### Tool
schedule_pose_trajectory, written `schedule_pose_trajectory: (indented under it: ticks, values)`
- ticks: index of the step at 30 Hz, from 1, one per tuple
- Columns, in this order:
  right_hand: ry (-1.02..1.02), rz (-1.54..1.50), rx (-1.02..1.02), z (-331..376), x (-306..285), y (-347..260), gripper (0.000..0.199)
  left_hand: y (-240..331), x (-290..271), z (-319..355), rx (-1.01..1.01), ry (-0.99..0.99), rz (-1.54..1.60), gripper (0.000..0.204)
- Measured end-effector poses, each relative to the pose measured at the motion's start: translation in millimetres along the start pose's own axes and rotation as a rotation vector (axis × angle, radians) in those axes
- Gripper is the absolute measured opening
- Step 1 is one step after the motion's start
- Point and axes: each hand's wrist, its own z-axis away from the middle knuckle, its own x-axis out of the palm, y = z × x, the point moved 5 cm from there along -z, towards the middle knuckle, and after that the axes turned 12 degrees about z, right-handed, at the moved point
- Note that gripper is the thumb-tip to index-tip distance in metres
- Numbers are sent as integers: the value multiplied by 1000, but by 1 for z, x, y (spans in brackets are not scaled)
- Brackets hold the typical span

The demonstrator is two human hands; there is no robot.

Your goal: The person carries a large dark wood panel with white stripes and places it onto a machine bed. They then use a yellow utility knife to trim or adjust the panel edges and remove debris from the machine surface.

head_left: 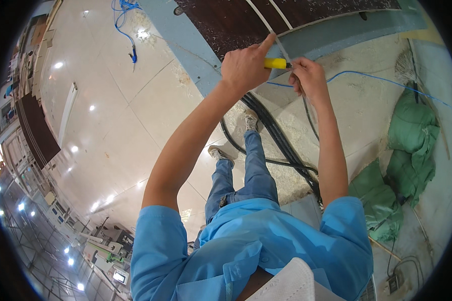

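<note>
My left hand (246,65) is closed round a tool with a yellow handle (275,63) and a short black end; its exact kind is hidden in the grip. The index finger of that hand reaches forward onto a thin pale strip (282,47) at the edge of a dark brown panel (226,22). To the right, my right hand (309,78) pinches the hanging end of this strip, close to the tool's black end. The panel is scattered with small pale shavings and lies on a blue-grey work table (191,62). A second pale strip (281,15) runs across it.
Thick black cables (273,125) run past my feet. A blue hose (356,71) crosses behind my right hand, and a coiled blue air line (128,6) lies on the floor at far left. Green sacks (412,135) and a broom (406,65) stand at right.
</note>
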Motion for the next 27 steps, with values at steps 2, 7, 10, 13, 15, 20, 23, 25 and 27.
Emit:
schedule_pose_trajectory:
  ticks: [2, 7, 10, 13, 15, 20, 23, 25, 27]
  values:
    - [-41, -137, -34, -8, 5, -3, 17, -3, -4, -4, -42, -45, -7, 72]
    - [12, -135, -116, -39, 14, -12, 21, -12, -10, -13, -69, -46, 71, 55]
    - [69, 89, -168, -51, 17, -16, 23, -21, -13, -16, -85, 33, 154, 49]
    - [237, 252, -256, -50, 15, -19, 27, -40, -27, -11, -198, 219, 358, 47]
    - [184, 97, -264, -48, 21, -17, 29, -55, -38, -4, -233, 268, 517, 42]
    - [33, -18, -219, -38, 27, -15, 31, -73, -54, 3, -294, 338, 537, 36]
    - [99, -18, -72, -35, 18, -13, 31, -68, -52, 3, -279, 319, 476, 37]
    - [102, 41, -89, -34, 15, -18, 31, -55, -50, 4, -154, 298, 406, 38]
    - [54, -43, -51, -35, 15, -19, 30, -35, -44, 5, 53, 268, 314, 41]
